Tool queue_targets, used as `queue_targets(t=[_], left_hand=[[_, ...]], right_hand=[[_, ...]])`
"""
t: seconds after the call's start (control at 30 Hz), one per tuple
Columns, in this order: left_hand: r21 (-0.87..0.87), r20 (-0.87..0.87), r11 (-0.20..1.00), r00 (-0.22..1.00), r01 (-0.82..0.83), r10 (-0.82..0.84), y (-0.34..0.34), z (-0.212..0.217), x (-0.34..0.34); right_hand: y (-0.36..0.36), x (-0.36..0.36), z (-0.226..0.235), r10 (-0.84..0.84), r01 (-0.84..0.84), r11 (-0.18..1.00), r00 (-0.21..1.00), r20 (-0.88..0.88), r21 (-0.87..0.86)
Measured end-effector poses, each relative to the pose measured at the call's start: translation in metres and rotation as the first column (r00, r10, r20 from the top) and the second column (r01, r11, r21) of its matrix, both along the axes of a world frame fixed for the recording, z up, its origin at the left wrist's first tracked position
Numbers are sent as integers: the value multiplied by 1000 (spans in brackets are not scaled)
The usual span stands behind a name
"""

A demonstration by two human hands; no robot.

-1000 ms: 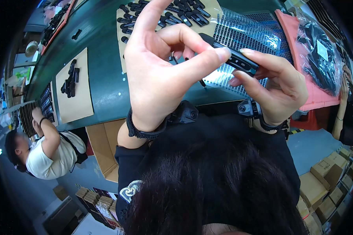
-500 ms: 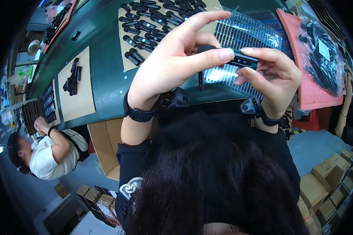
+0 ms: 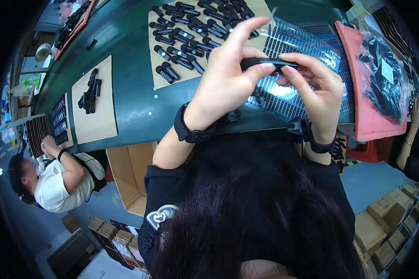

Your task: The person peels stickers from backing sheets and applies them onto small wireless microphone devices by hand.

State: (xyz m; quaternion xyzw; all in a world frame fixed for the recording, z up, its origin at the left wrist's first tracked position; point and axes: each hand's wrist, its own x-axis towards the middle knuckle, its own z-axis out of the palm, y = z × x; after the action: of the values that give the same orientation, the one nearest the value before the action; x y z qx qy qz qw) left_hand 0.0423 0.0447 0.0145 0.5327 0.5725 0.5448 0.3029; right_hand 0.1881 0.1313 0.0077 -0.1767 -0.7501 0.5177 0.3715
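A small black stick-shaped microphone [image 3: 275,62] with a rounded dark head is held up above the table between my two hands. My left hand [image 3: 226,76] pinches its head end between thumb and fingers, the index finger raised. On its other end, the thumb and fingers of my right hand [image 3: 320,86] are closed. A narrow side of the microphone shows; the fingers hide part of it. Beneath the hands lies a clear plastic sheet [image 3: 284,100] over rows of small dark parts. Left of them, several similar microphones [image 3: 191,35] are spread on a cardboard sheet [image 3: 160,83].
Another cardboard sheet [image 3: 100,125] with a small pile of black microphones [image 3: 91,93] lies left on the green table [image 3: 132,100]. Pink foam [image 3: 351,60] with a bagged black item [image 3: 381,76] is at right. One co-worker [image 3: 60,186] sits left; another's arm [image 3: 407,144] shows right.
The microphone has turned in my fingers, so its marked face no longer shows and a narrow side does. My left forearm has shifted right, and my right hand slightly left.
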Motion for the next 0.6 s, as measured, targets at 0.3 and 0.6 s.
queue_targets(t=[0.3, 0.6], left_hand=[[3, 93, 1000, 996, -15, 14, 4, -12, 3], [-178, 128, 984, 992, 0, 23, 14, -21, -32]], right_hand=[[-1, -8, -4, -35, 34, 999, 999, 42, 18], [29, -31, 1, 114, -131, 990, 966, 230, 61]])
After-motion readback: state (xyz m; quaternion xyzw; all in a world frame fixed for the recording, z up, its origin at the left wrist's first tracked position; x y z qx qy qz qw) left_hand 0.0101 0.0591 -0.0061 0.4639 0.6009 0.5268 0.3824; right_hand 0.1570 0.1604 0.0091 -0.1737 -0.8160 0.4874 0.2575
